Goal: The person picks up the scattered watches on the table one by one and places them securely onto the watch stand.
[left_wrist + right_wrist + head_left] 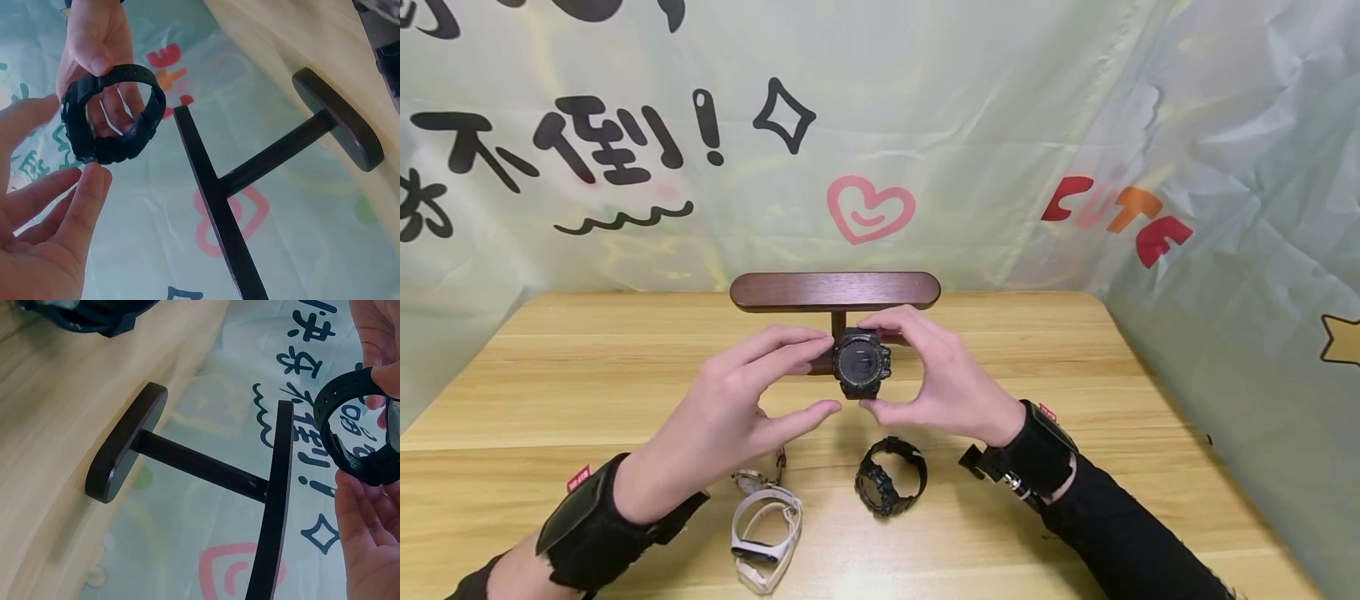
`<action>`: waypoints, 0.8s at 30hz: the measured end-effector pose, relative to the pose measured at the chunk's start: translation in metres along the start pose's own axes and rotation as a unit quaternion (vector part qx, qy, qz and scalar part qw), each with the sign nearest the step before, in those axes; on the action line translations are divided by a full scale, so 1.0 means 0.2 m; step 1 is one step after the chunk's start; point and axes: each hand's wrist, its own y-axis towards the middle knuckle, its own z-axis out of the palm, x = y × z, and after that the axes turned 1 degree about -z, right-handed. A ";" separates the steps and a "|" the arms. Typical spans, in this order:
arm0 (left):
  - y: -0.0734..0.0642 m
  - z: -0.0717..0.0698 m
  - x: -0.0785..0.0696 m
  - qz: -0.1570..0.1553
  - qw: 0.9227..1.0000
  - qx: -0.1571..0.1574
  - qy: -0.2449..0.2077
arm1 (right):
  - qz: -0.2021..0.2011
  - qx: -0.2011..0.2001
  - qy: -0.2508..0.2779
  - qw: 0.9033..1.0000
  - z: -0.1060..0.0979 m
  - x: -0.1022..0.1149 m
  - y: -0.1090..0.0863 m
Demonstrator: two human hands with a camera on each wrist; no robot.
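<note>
A black digital watch (859,364), its strap closed into a loop, is held up with the dial facing the head camera. My right hand (951,375) grips it by the strap, thumb at the lower end and fingers at the upper end. My left hand (737,400) is at the watch's left side with fingers nearly straight; in the left wrist view a fingertip touches the watch (112,150). In the head view the left thumb stands apart from it. Behind the watch stands a dark wooden T-shaped stand (835,290), its bar bare.
On the wooden table (1037,500), nearer me, lie another black watch (891,477), a white fitness band (767,550) and a wristwatch (752,481) partly hidden by my left hand. A printed cloth (970,125) hangs behind and at the sides.
</note>
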 end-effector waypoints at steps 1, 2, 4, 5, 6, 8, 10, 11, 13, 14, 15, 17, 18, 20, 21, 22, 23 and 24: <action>0.00 0.00 0.00 -0.003 1.000 0.000 0.000 | 0.002 -0.002 0.003 1.000 0.00 0.00 0.00; 0.00 -0.01 0.01 -0.006 1.000 0.000 -0.001 | 0.004 -0.004 0.004 1.000 -0.01 0.00 0.00; 0.00 -0.02 0.02 -0.013 1.000 0.000 0.001 | 0.009 -0.008 0.010 1.000 -0.02 -0.01 0.00; 0.00 -0.03 0.02 -0.016 1.000 0.000 0.003 | 0.012 -0.011 0.011 1.000 -0.02 -0.01 0.00; 0.00 -0.03 0.03 -0.018 1.000 0.000 0.007 | 0.014 -0.014 0.012 1.000 -0.03 -0.01 0.00; 0.00 -0.04 0.05 -0.023 1.000 0.000 0.016 | 0.019 -0.019 0.012 1.000 -0.04 -0.01 0.00; 0.01 -0.05 0.07 -0.028 0.999 0.000 0.028 | 0.024 -0.022 0.014 0.999 -0.05 -0.01 0.00; 0.01 -0.06 0.08 -0.032 0.999 -0.001 0.036 | 0.026 -0.024 0.013 0.999 -0.06 -0.01 0.00; 0.00 -0.07 0.10 -0.041 0.998 -0.001 0.050 | 0.032 -0.026 0.013 0.999 -0.07 -0.01 0.00; 0.00 -0.07 0.12 -0.045 0.997 -0.002 0.056 | 0.034 -0.027 0.014 0.999 -0.07 -0.01 0.00; 0.00 -0.08 0.13 -0.052 0.997 -0.004 0.064 | 0.036 -0.028 0.013 0.999 -0.08 -0.02 0.00; 0.00 -0.08 0.16 -0.066 0.994 -0.010 0.082 | 0.038 -0.031 0.011 0.999 -0.09 -0.02 -0.01; 0.00 -0.09 0.17 -0.073 0.993 -0.013 0.090 | 0.038 -0.032 0.010 0.999 -0.09 -0.02 -0.01; 0.00 -0.10 0.19 -0.089 0.990 -0.021 0.109 | 0.038 -0.034 0.008 0.999 -0.10 -0.03 0.00; -0.01 -0.10 0.20 -0.099 0.988 -0.025 0.117 | 0.037 -0.036 0.006 0.999 -0.10 -0.03 0.00; -0.01 -0.11 0.22 -0.108 0.986 -0.029 0.124 | 0.036 -0.037 0.005 0.999 -0.11 -0.04 0.00; -0.01 -0.11 0.23 -0.116 0.984 -0.032 0.132 | 0.036 -0.038 0.003 0.999 -0.11 -0.04 0.00; -0.01 -0.11 0.24 -0.124 0.982 -0.035 0.137 | 0.036 -0.039 0.001 0.999 -0.12 -0.04 0.00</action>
